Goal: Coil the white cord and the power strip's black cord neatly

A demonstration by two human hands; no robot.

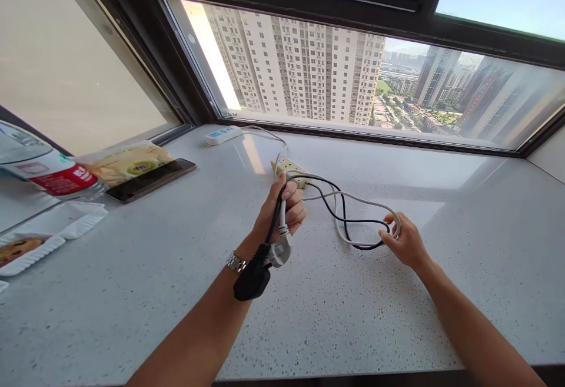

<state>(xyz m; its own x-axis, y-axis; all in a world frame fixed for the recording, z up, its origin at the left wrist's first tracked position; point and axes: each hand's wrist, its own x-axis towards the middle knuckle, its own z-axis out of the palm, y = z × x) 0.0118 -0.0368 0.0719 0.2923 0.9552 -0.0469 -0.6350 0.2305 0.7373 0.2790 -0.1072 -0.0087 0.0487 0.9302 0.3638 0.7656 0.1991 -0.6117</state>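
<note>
My left hand [286,201] is closed round a black cord and a white cord just above their plugs. The black plug [252,275] and the white plug [281,250] hang below it, over my wrist. To the right, my right hand [404,238] pinches a bend of the black cord [362,220] and the white cord [368,201], which run in loose loops between both hands. Behind my left hand lies a cream power strip [290,169], partly hidden. Farther back a second, white power strip [223,135] rests by the window, its thin cord trailing rightward.
On the left of the speckled white counter [176,304] are a dark phone [152,181], a yellow packet [128,160], a bottle with a red label [66,175] and a white tray [83,219] with cookies. A black window frame [353,131] borders the back.
</note>
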